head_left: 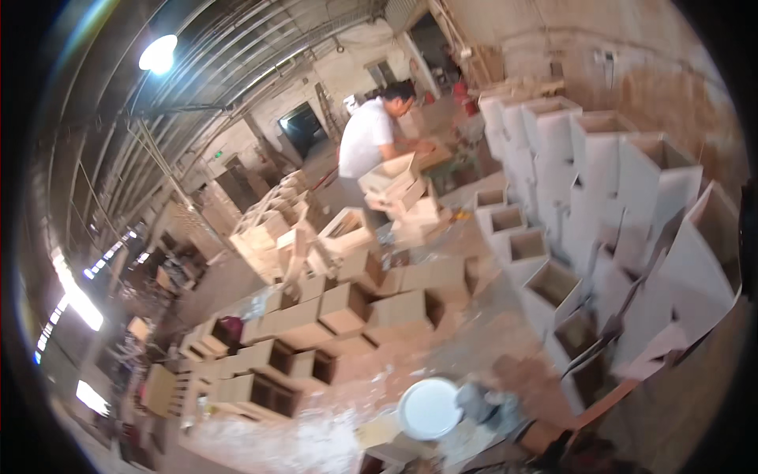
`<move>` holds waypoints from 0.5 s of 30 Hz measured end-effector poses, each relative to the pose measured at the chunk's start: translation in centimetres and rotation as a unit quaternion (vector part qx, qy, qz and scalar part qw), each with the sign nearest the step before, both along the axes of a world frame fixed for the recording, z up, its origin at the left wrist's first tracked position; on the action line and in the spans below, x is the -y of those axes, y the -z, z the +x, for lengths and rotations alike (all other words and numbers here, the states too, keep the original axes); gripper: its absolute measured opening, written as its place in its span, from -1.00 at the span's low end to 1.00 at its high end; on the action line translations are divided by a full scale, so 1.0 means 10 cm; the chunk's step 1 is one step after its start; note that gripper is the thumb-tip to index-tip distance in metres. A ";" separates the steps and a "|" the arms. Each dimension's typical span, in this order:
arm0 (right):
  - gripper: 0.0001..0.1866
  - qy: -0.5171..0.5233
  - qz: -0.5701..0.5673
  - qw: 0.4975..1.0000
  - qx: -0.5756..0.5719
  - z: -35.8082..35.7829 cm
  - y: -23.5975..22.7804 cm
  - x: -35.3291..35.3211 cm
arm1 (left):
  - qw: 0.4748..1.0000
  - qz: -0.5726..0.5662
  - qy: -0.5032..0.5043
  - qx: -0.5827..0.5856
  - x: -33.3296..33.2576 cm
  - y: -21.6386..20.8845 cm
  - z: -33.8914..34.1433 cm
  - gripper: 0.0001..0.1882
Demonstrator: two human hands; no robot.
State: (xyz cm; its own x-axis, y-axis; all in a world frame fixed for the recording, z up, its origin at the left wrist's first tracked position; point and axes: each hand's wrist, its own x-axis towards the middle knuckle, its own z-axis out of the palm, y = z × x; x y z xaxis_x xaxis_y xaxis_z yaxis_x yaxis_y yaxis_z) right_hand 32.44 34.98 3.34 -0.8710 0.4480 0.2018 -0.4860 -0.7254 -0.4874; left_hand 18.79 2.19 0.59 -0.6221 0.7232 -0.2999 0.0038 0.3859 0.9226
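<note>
A grey-gloved hand, which I take for my right hand [491, 408], reaches in from the lower right. It is beside the rim of a round white bucket [429, 408], whose top looks pale and flat. The glove seems to touch the rim, but blur hides how the fingers are bent and whether they grip it. Bare forearm [543, 435] shows behind the glove. Under and around the bucket lie pale board pieces [379, 429] and a white-smeared patch of floor [324, 433]. My left hand is not visible.
Brown open boxes [304, 324] stand in rows ahead. Tall white-sided boxes [608, 170] are stacked along the right, with lower ones [527, 245] before them. Farther off, a person in a white shirt [367, 138] bends over a bench [442, 158], near light wooden boxes [276, 217].
</note>
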 end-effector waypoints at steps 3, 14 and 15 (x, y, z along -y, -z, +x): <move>-0.63 -0.027 -0.137 0.990 0.017 0.04 0.09 -0.01 | 0.999 -0.003 0.019 -0.033 -0.11 -0.13 0.05 -0.66; -0.63 0.018 -0.215 0.970 0.108 0.12 -0.12 0.06 | 0.998 0.008 0.042 -0.038 -0.34 -0.27 0.10 -0.61; -0.63 0.011 -0.227 0.969 0.099 0.13 -0.10 0.04 | 0.998 0.007 0.042 -0.043 -0.35 -0.29 0.10 -0.61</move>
